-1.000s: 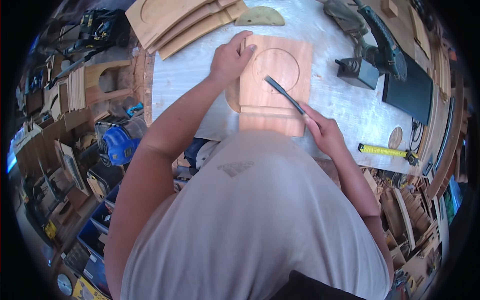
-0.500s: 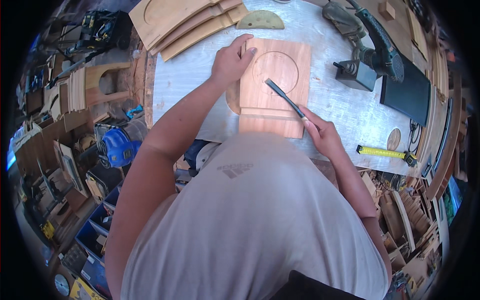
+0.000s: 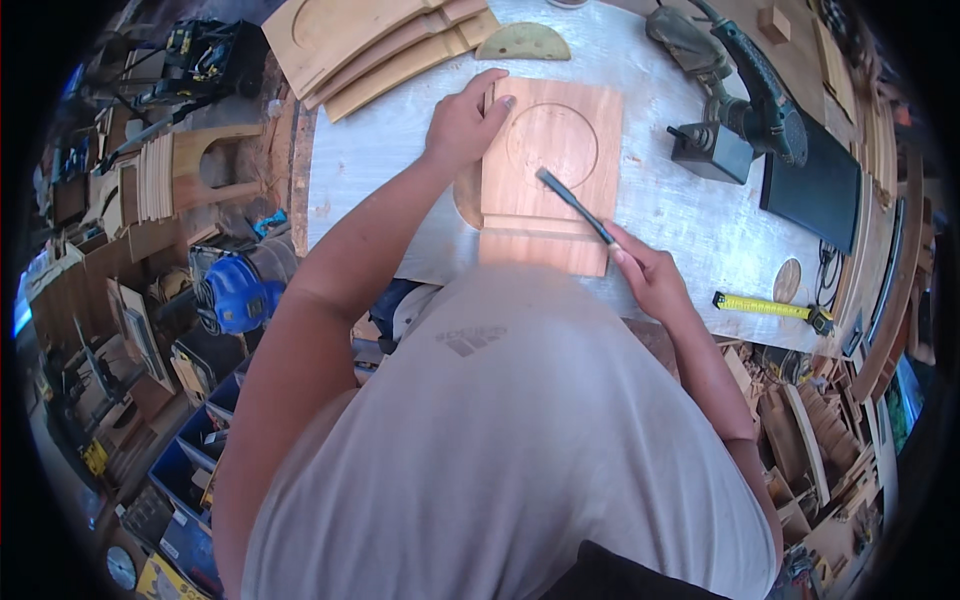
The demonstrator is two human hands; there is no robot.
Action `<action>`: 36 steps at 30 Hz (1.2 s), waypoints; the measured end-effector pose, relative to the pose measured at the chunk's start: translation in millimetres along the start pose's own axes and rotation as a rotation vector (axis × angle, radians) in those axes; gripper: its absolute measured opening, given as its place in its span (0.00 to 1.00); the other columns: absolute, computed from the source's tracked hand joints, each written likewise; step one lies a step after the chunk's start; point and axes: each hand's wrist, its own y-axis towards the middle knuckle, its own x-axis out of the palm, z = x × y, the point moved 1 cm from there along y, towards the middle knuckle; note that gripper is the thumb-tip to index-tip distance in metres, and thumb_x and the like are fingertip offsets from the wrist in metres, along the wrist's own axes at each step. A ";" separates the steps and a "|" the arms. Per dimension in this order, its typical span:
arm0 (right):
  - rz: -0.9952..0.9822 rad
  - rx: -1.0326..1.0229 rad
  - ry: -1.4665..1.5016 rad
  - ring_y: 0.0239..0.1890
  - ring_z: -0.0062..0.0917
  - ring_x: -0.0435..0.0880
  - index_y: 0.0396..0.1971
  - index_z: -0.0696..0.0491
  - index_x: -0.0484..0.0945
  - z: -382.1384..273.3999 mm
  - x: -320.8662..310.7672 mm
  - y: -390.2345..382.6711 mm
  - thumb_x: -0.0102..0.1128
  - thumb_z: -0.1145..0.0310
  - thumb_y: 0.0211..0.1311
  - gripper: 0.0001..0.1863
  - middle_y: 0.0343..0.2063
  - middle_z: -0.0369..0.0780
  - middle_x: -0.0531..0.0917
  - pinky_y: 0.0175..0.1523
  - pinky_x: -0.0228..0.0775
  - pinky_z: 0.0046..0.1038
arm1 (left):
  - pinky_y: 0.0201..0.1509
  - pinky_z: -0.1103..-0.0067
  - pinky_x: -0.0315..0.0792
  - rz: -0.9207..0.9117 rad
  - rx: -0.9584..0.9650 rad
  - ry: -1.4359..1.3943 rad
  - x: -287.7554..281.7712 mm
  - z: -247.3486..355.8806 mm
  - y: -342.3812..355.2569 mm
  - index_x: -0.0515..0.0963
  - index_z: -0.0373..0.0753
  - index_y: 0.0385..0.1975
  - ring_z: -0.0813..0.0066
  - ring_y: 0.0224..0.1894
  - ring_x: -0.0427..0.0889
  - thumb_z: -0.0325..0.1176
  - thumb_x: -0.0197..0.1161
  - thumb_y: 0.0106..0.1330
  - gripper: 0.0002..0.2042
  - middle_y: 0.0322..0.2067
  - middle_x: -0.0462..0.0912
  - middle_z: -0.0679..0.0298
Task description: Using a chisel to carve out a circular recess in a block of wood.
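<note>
One board (image 3: pixel 562 148) is lying by the near edge of the desk (image 3: pixel 700 240); the left hand (image 3: pixel 464 122) is clamping its far left corner; the right hand (image 3: pixel 648 270) is gripping a chisel (image 3: pixel 579 207), the tip pointing inside the board's round groove (image 3: pixel 597 150); a tape measure (image 3: pixel 765 303) is lying near the desk's near right corner; stacked boards (image 3: pixel 350 40) are sitting far left.

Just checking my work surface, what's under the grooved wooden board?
A silvery benchtop shows around the grooved wooden board, and a rounded brown patch shows at its left edge. Whatever lies directly beneath is covered.
</note>
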 end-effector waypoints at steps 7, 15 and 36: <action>-0.093 0.152 -0.078 0.53 0.45 0.86 0.66 0.33 0.75 -38.0 -0.7 19.1 0.55 0.59 0.76 0.21 0.54 0.47 0.85 0.57 0.77 0.34 | 0.41 0.64 0.80 -0.035 -0.053 -0.007 0.0 6.3 -6.8 0.77 0.50 0.61 0.52 0.33 0.88 0.46 0.64 0.69 0.22 0.27 0.87 0.51; -0.079 0.137 -0.002 0.60 0.38 0.82 0.67 0.41 0.75 -24.1 1.8 7.7 0.56 0.63 0.76 0.21 0.58 0.45 0.83 0.63 0.72 0.31 | 0.41 0.62 0.79 -0.014 0.004 0.003 -1.8 5.6 -8.2 0.76 0.50 0.60 0.49 0.34 0.87 0.45 0.63 0.70 0.21 0.27 0.87 0.51; 0.016 -0.019 0.019 0.56 0.41 0.85 0.66 0.37 0.76 -4.9 -2.6 13.6 0.56 0.61 0.76 0.21 0.56 0.45 0.85 0.60 0.75 0.32 | 0.40 0.63 0.78 0.011 -0.001 -0.002 -2.3 5.1 -1.6 0.76 0.49 0.61 0.51 0.32 0.87 0.45 0.62 0.71 0.20 0.25 0.85 0.50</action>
